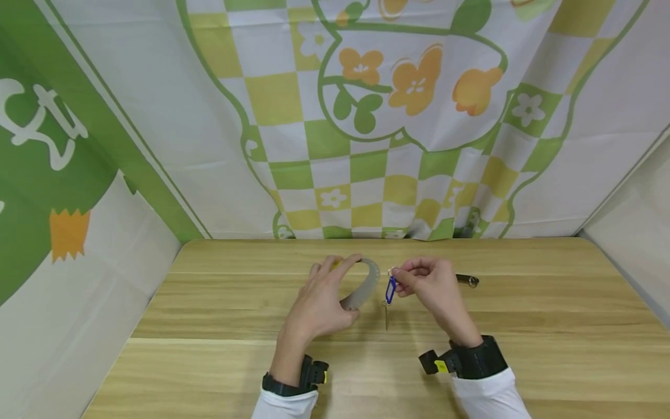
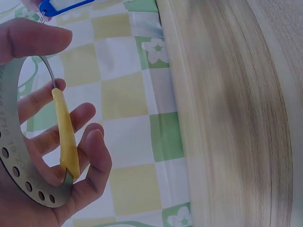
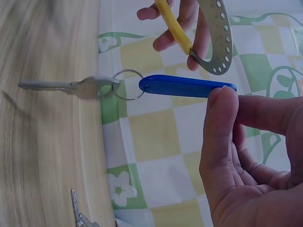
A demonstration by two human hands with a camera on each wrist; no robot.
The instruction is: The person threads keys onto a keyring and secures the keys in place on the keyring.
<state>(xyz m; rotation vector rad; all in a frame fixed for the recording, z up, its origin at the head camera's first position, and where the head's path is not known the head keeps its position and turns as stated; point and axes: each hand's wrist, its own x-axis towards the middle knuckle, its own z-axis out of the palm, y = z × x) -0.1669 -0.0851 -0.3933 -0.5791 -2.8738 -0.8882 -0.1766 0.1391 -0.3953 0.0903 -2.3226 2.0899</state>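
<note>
My left hand (image 1: 319, 302) holds a large flat metal key ring (image 1: 368, 285), its thumb on one side and fingers around the other. In the left wrist view, a row of small holes lines the broad band, and a yellow sleeve (image 2: 65, 130) covers part of the thin side. To its right, my right hand (image 1: 434, 291) pinches a blue key tag (image 1: 390, 289) at one end between thumb and forefinger. From the tag's small split ring (image 3: 128, 85) a single silver key (image 3: 90, 87) hangs down over the table. Tag and large ring are apart.
A short black strap with a metal ring (image 1: 467, 280) lies on the wooden table (image 1: 209, 314) behind my right hand. Keys (image 3: 80, 215) show at the lower edge of the right wrist view. A checkered curtain (image 1: 335, 163) hangs at the table's back edge.
</note>
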